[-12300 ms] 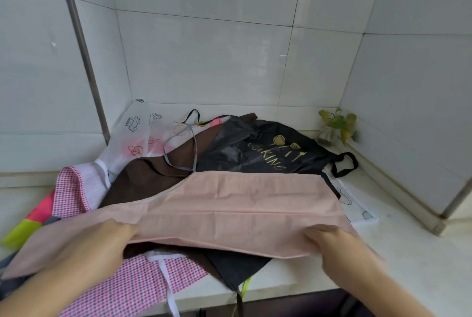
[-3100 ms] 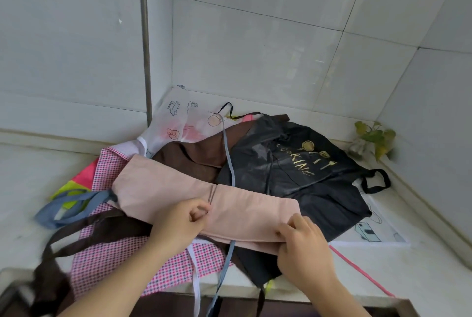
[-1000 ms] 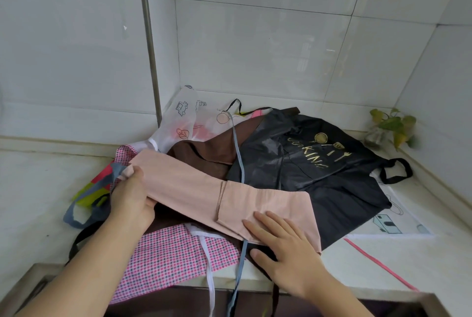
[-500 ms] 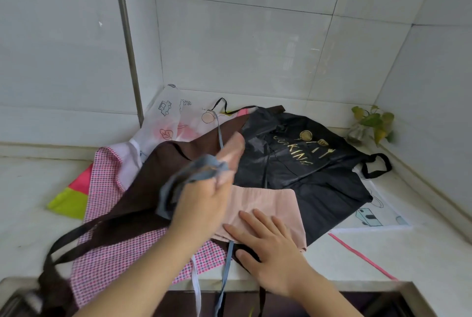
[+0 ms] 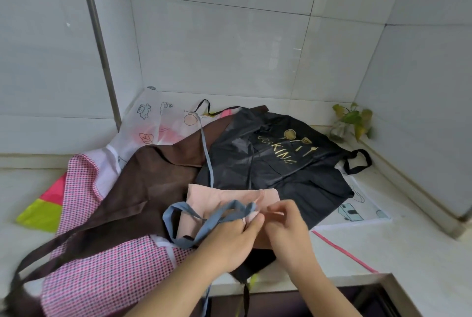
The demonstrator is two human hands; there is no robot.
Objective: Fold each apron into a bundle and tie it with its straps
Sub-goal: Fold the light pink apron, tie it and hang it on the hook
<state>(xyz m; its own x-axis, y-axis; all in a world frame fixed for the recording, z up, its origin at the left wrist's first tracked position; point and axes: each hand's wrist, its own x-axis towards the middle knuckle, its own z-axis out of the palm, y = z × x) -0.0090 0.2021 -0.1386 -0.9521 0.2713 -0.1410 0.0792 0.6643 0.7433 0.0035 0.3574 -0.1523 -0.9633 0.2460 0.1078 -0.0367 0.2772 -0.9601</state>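
Note:
A pink apron (image 5: pixel 217 195), folded into a small rectangle, lies on a pile of other aprons near the counter's front edge. My left hand (image 5: pixel 229 237) grips its grey-blue strap (image 5: pixel 184 217), which loops out to the left over the bundle. My right hand (image 5: pixel 286 227) rests on the bundle's right part, fingers curled at the fold beside the left hand's fingertips. What the right fingers pinch is blurred. A second grey-blue strap (image 5: pixel 206 153) runs away across the brown apron.
Under the bundle lie a brown apron (image 5: pixel 143 189), a black "cooking" apron (image 5: pixel 275 160), a pink checked apron (image 5: pixel 107 273) and a white printed one (image 5: pixel 150 117). A small plant (image 5: pixel 351 122) stands in the back right corner. Tiled walls close in behind and right.
My left hand has folded the left end over the bundle, halving its length, and come down with the strap. My right hand went from lying flat to curling at the fold.

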